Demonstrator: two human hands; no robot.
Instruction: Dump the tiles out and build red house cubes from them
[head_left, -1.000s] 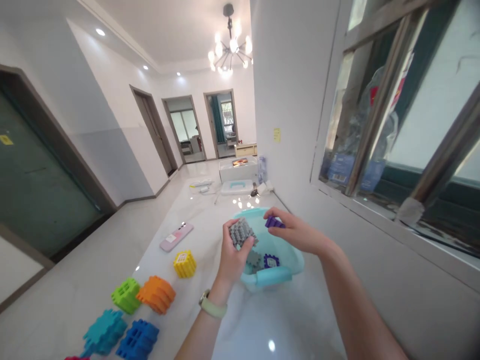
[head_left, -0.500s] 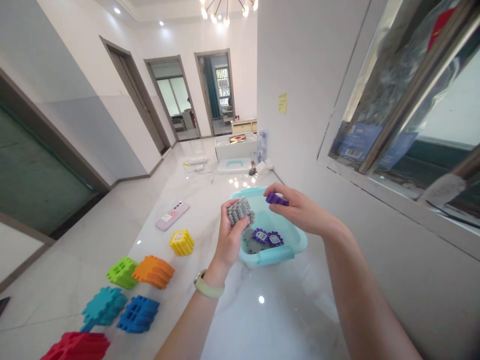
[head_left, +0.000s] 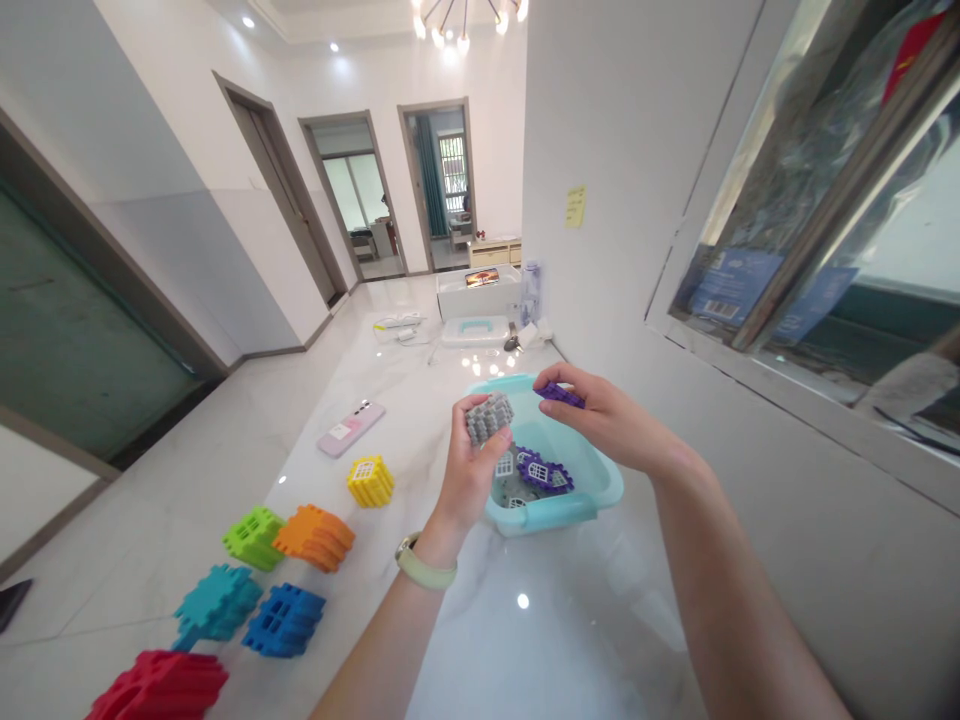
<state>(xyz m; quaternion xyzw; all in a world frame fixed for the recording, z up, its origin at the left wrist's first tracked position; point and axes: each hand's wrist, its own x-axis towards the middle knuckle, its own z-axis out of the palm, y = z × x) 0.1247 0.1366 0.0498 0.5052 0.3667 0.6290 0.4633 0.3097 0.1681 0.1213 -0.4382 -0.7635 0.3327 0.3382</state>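
Note:
My left hand (head_left: 474,455) is closed around a stack of grey interlocking building pieces (head_left: 490,418), held over the left side of a light-blue plastic bin (head_left: 551,512). Over the bin's right side, my right hand (head_left: 592,410) pinches a few purple building pieces (head_left: 559,395) between thumb and fingers. Inside the bin lie loose purple pieces (head_left: 538,470) with white window inserts, along with grey pieces (head_left: 516,488), partly hidden by my left hand.
Sorted stacks stand to the left: yellow (head_left: 371,482), orange (head_left: 315,538), green (head_left: 254,538), teal (head_left: 217,602), blue (head_left: 285,620) and red (head_left: 159,686). A pink phone (head_left: 351,429) lies beyond them. Behind the bin sits a clear lid (head_left: 475,331); a wall (head_left: 600,280) rises on the right.
More pieces with white window inserts now show in the bin, and the purple ones there have shifted. My right hand holds a thinner-looking purple stack. The view has turned slightly.

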